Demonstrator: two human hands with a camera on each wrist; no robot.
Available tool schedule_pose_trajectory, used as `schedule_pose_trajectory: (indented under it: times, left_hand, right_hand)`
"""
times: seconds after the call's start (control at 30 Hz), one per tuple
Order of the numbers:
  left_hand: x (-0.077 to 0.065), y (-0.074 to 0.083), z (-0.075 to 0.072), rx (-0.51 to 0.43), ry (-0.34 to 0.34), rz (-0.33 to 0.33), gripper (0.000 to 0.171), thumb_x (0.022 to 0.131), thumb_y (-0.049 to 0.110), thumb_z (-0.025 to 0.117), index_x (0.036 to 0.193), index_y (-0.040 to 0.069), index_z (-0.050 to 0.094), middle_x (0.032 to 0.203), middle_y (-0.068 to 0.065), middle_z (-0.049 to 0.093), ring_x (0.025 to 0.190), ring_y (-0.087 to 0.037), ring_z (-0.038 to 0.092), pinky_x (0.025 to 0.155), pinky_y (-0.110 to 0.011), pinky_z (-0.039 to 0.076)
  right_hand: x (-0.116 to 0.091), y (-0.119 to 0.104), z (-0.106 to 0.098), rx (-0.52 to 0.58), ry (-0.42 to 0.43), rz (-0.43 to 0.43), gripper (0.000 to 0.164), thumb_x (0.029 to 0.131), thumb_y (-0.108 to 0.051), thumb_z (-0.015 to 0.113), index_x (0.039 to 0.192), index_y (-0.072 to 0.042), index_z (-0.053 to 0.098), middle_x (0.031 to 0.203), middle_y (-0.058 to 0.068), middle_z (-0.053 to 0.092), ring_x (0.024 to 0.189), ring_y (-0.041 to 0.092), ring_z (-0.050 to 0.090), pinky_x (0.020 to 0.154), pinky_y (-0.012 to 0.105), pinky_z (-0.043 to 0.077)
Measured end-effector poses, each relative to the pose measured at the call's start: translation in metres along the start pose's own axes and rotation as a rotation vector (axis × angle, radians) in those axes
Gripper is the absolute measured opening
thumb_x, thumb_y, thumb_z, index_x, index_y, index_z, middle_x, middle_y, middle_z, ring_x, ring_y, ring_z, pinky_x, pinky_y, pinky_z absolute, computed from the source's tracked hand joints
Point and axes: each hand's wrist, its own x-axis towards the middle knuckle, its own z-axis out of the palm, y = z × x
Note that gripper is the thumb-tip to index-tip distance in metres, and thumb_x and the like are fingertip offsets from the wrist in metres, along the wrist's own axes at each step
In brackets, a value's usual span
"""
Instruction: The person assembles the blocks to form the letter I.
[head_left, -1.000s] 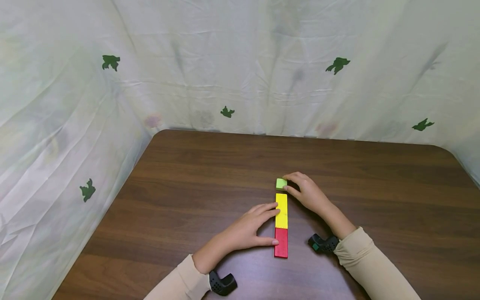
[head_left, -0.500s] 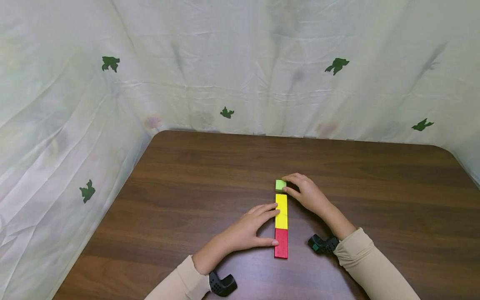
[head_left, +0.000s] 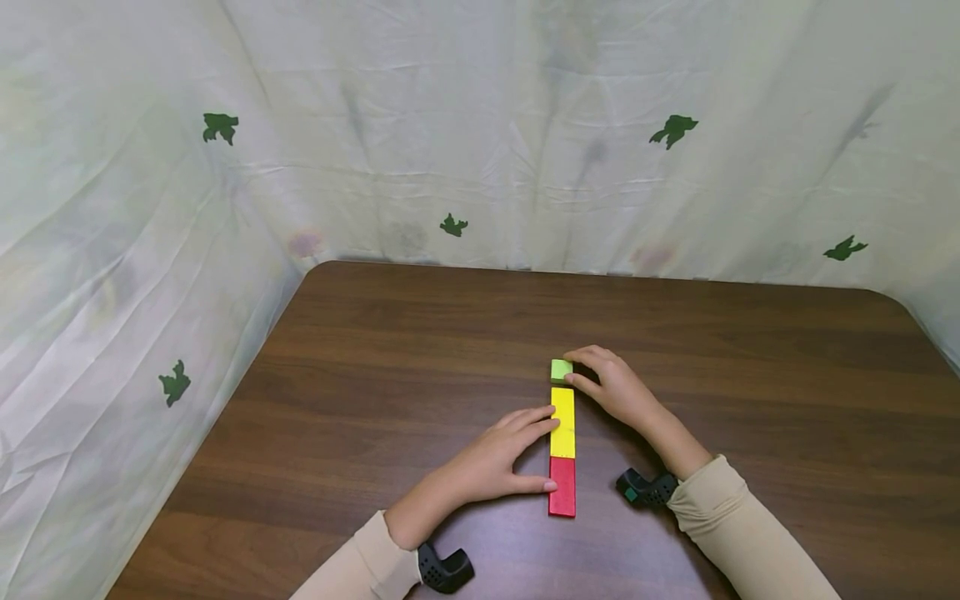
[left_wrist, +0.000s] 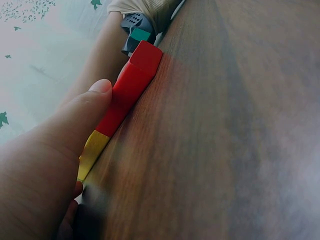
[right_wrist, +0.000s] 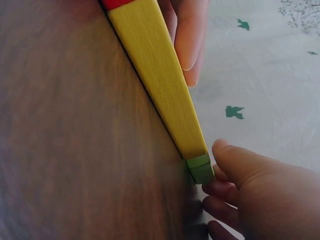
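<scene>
A red block (head_left: pixel 562 487) and a yellow block (head_left: pixel 564 437) lie end to end in a line on the wooden table. Just past the yellow block's far end sits a small light-green block (head_left: pixel 560 370), with a narrow dark strip between them in the head view. My left hand (head_left: pixel 487 458) reaches in from the left, fingertips touching the yellow block and thumb on the red block (left_wrist: pixel 127 92). With thumb and fingertips, my right hand (head_left: pixel 618 387) pinches the green block (right_wrist: pixel 201 169) from its right side. Some of the right fingers are hidden behind it.
The brown tabletop (head_left: pixel 405 333) extends around the blocks on all sides. A pale curtain (head_left: pixel 487 125) with green leaf-like shapes hangs behind and left of it. Black devices are strapped on both wrists, the left one (head_left: pixel 446 568) near the front edge of view.
</scene>
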Motion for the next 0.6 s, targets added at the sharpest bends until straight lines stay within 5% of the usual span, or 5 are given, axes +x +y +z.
schedule_pose_trajectory:
  times: [0.6]
  left_hand:
    - [0.000,0.000,-0.001,-0.012,0.026,-0.024,0.072,0.084,0.055,0.049,0.141,0.016,0.029,0.145,0.000,0.023,0.129,-0.019,0.025,0.100,-0.040,0.029]
  right_hand:
    - [-0.008,-0.017,-0.024,-0.029,0.018,0.040,0.046,0.088,-0.027,0.058,0.128,-0.005,0.048,0.123,0.010,0.049,0.113,0.027,0.045,0.091,0.047,0.038]
